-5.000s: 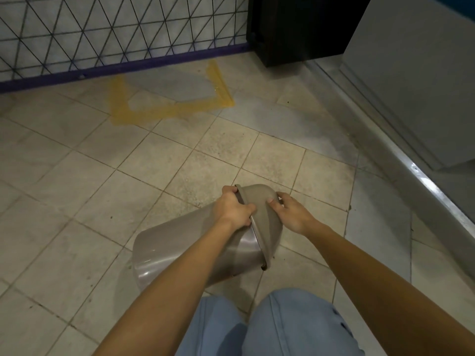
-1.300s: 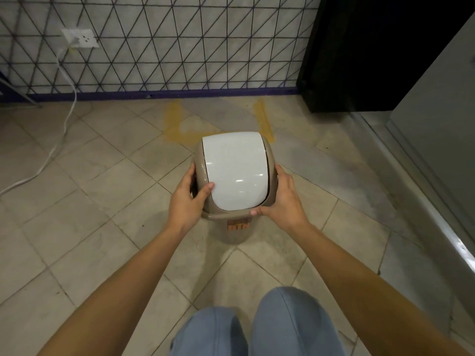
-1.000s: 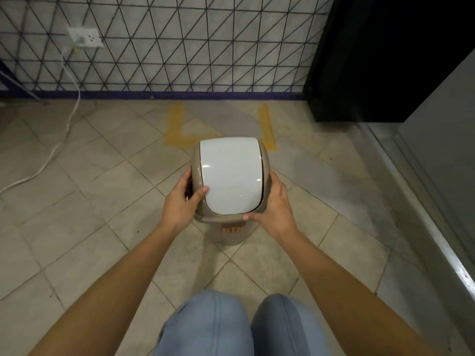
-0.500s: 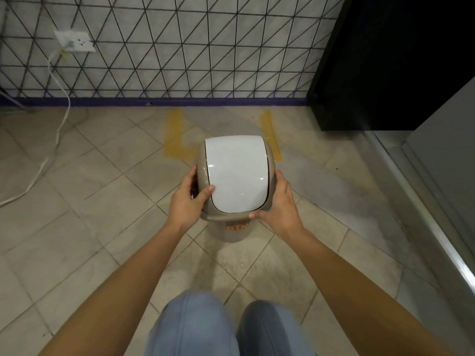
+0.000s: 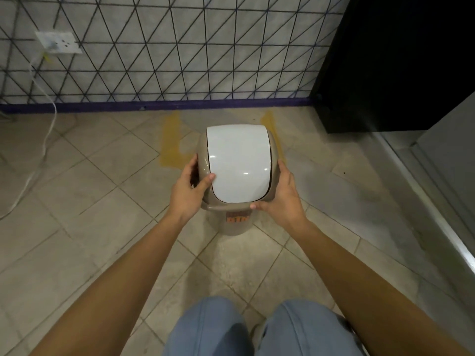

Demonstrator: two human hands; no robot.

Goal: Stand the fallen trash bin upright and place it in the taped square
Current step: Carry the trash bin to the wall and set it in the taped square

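Observation:
The beige trash bin (image 5: 237, 222) with a white swing lid (image 5: 239, 163) is upright between my hands, held above the tiled floor. My left hand (image 5: 189, 190) grips the lid rim on its left side, thumb on the white flap. On the right side my right hand (image 5: 279, 197) clasps the rim. The yellow taped square (image 5: 169, 142) lies on the floor just beyond the bin, against the wall; the bin hides its near edge and most of its right strip.
A wall with black triangle lines and a purple base strip (image 5: 154, 106) closes the far side. A socket (image 5: 57, 42) with a white cable (image 5: 48, 124) is at left. A black cabinet (image 5: 393, 62) and a metal sill (image 5: 437, 209) stand to the right.
The bin, lying on its side five seconds ago, now stands upright in both hands. Over the last second it has come closer to the taped square and the wall.

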